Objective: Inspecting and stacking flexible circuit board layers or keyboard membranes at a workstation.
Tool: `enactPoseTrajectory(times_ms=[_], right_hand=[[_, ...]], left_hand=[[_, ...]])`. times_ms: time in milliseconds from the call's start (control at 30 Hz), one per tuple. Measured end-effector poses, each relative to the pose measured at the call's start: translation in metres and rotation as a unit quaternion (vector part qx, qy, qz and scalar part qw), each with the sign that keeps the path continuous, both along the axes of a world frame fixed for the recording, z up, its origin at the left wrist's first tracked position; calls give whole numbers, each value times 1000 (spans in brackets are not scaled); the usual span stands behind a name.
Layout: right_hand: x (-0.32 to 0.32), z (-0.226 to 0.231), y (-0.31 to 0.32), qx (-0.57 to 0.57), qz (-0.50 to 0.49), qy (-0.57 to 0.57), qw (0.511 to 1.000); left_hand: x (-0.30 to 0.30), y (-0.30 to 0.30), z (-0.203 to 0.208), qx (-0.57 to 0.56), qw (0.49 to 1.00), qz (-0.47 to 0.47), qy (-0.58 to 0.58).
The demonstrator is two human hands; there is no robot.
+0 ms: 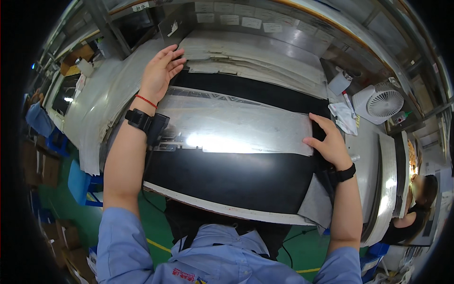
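Note:
A long, shiny, thin sheet (236, 125), partly see-through along its far edge, lies across a black mat (231, 177) in front of me. Beyond its far left corner my left hand (163, 68) is raised, fingers spread and holding nothing, close to a stack of similar pale sheets (255, 59). At the sheet's right end is my right hand (331, 142); its thumb and forefinger stand wide apart and touch the short edge. Black bands with small devices sit on both wrists.
More stacked sheets lie at the left (99, 102) and right (378, 199). A white fan (380, 102), a bottle (340, 81), a marker (349, 102) and a crumpled cloth (343, 118) stand at back right. A grey cloth (314, 203) hangs at the front edge. Another person (416, 213) is at far right.

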State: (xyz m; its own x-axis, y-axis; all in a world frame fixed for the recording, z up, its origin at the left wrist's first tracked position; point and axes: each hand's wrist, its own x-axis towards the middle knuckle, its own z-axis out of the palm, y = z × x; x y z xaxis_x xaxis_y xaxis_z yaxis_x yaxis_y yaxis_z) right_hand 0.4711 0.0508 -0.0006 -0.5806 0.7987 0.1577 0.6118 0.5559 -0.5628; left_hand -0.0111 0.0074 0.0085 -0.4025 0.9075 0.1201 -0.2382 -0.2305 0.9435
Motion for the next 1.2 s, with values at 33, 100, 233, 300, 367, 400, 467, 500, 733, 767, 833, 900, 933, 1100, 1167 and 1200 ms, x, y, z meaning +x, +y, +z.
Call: enactPoseTrajectory(times_ms=[33, 100, 233, 300, 367, 400, 467, 500, 733, 767, 833, 900, 933, 1100, 1167, 1200], right_hand=[[1, -2, 2, -4, 1, 8, 1000], [1, -3, 3, -16, 1, 7, 1000], [-7, -1, -5, 62, 31, 9, 998], [-6, 1, -5, 35, 32, -26, 999], [-5, 2, -5, 15, 24, -41, 999], [-5, 2, -4, 9, 15, -40, 999], [-6, 6, -5, -17, 2, -29, 999], [-7, 10, -5, -37, -1, -20, 999], [-15, 3, -11, -221, -36, 355, 908], [-14, 1, -10, -197, -67, 352, 913], [-3, -11, 2, -277, -75, 353, 891], [0, -8, 4, -323, -67, 293, 897], [0, -9, 5, -314, -67, 291, 901], [0, -9, 5, -228, -103, 340, 907], [2, -8, 9, -192, -128, 376, 897], [6, -11, 12, -192, -141, 401, 884]], left_hand=[[-1, 0, -1, -13, 1000, -1, 10], [-3, -1, -3, -22, 1000, -2, 15], [-2, -1, -5, -34, 999, -5, 21], [0, 0, -4, -40, 999, -2, 26], [0, 0, -4, -45, 999, -3, 30], [0, 0, -4, -46, 998, -5, 30], [-2, 0, -5, -50, 998, -9, 34], [-2, 0, -6, -54, 998, -11, 37], [-1, 0, -7, -73, 995, -39, 53], [0, -1, -7, -77, 995, -39, 57], [3, -1, -5, -84, 993, -42, 66], [5, -2, -3, -90, 992, -43, 72], [5, -2, -3, -94, 992, -43, 74], [0, -1, -6, -110, 988, -67, 83], [-1, -1, -8, -117, 987, -89, 66], [3, -2, -5, -121, 986, -107, 50]])
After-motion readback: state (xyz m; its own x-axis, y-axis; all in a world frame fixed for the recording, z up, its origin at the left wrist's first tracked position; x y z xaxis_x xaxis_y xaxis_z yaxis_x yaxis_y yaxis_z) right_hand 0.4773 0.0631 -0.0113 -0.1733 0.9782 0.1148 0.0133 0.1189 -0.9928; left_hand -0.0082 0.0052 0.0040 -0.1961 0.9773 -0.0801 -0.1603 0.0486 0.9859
